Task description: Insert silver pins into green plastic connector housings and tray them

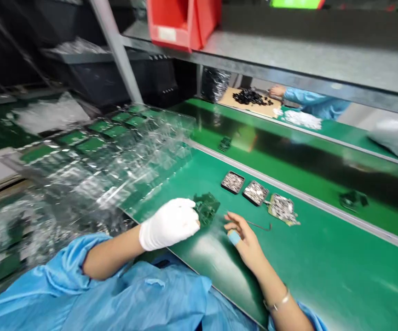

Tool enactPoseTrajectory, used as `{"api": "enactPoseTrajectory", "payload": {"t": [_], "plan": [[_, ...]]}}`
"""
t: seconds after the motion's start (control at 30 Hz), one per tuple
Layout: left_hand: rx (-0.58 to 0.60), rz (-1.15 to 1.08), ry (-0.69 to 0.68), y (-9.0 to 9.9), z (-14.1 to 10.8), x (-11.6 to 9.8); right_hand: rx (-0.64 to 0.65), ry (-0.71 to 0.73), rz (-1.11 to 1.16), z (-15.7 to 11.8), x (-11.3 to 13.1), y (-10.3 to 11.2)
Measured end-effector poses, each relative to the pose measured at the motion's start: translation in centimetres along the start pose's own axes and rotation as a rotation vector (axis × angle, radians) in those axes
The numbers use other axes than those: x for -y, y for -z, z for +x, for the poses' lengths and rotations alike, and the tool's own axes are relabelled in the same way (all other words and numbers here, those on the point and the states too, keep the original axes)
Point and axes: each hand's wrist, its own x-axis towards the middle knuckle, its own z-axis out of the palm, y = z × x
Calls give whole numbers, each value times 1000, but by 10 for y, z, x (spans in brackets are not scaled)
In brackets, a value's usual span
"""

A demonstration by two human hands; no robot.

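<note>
My left hand [171, 224], in a white glove, has its fingers closed at the edge of a green circuit board [207, 208], which blurs slightly. To the right, my bare right hand [242, 236] has a blue wrap on its thumb. Its fingers are slightly bent and apart, with nothing seen between them, a short gap from the board. Behind that hand an L-shaped hex key [261, 226] lies on the green table, one end hidden by the fingers. Two black square trays [232, 182] of small metal parts stand farther back, beside a heap of metal parts [283, 209].
Clear plastic blister trays [133, 156] with green boards are stacked at left. A metal rail [288, 191] borders a green belt carrying dark parts [352, 200]. Above hangs a shelf with a red bin [171, 34]. Across, a co-worker's sleeve [318, 102] reaches black parts [250, 96].
</note>
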Motion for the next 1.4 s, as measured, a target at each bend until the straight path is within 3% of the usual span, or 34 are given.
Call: {"api": "enactPoseTrajectory", "payload": {"t": [0.1, 0.2, 0.3, 0.4, 0.47, 0.5, 0.57, 0.63, 0.73, 0.83, 1.4], "plan": [[8, 0, -256, -48, 14, -29, -39, -66, 117, 0, 3, 0], [36, 14, -322, -76, 23, -49, -109, -160, 65, 0, 3, 2], [74, -43, -358, -81, 27, -58, -125, -225, -10, 1, 5, 7], [114, -136, -391, -70, 39, -48, -144, -143, -157, 1, 9, 17], [180, -116, -260, -66, 58, -29, -106, -23, -286, 0, 11, 24], [223, -72, -126, -67, 70, -16, -70, 33, -336, -1, 12, 27], [365, 14, 167, -80, 97, 10, -14, 107, -383, -2, 14, 31], [513, 69, 315, -100, 121, 32, -39, 125, -381, -2, 13, 34], [644, 102, 320, -132, 143, 50, -154, 109, -351, -3, 11, 39], [675, 112, 278, -149, 149, 53, -211, 99, -331, -3, 9, 42], [701, 176, 113, -150, 153, 38, -176, 93, -353, -5, 13, 38]]}}
